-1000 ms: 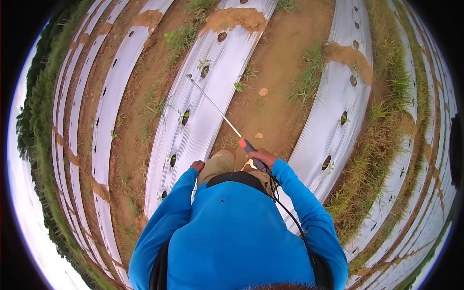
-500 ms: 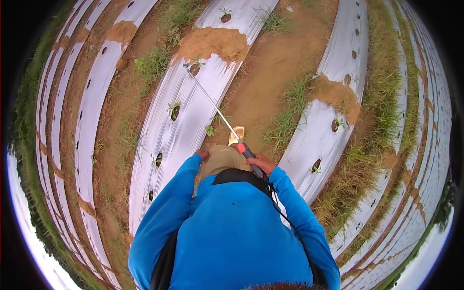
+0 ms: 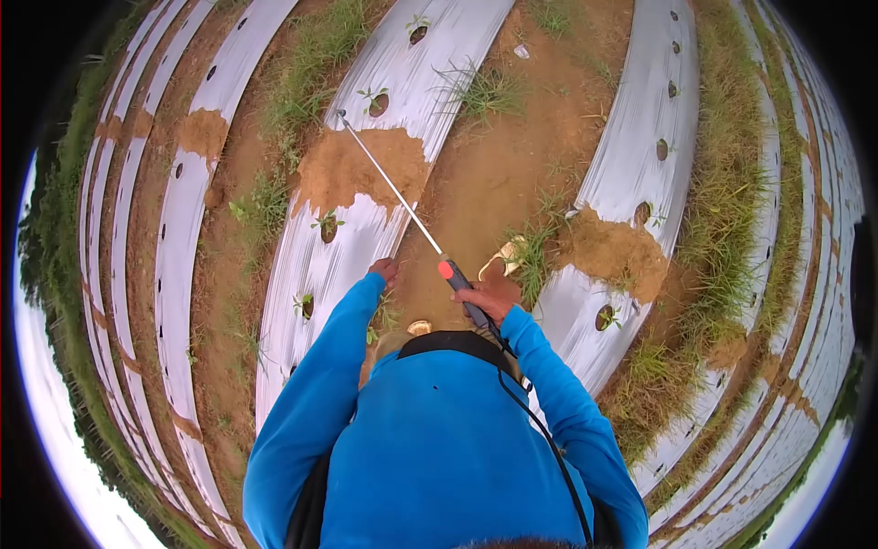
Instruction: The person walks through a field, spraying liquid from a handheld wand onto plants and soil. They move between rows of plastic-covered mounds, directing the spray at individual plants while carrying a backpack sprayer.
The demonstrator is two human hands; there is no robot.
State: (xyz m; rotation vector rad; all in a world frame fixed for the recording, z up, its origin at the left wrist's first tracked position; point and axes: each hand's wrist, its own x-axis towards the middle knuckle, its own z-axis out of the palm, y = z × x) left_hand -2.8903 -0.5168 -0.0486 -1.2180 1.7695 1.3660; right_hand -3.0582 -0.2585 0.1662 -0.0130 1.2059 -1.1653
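Crossing a strip of white plastic (image 3: 471,32) on a slant: one spray wand (image 3: 395,190), its tip (image 3: 341,113) showing near a seedling (image 3: 372,93), just past a patch of brown soil (image 3: 340,176). Right hand (image 3: 492,293) — is gripping the handle (image 3: 462,291) alone. Left hand (image 3: 386,269) — is hanging near the plastic's edge, fingers curling; whether it is holding anything, one cannot tell. Hazards, by judgement: a sideways swing of the right wrist could be knocking the leaves; a dipping wrist could be driving the tip into soil and clogging it; the loose black hose (image 3: 540,421) could be snagging on the sleeve (image 3: 562,389). Wand's looks: long, straight, thin; pale tube, dark tip, grey handle bearing a red button (image 3: 445,269).
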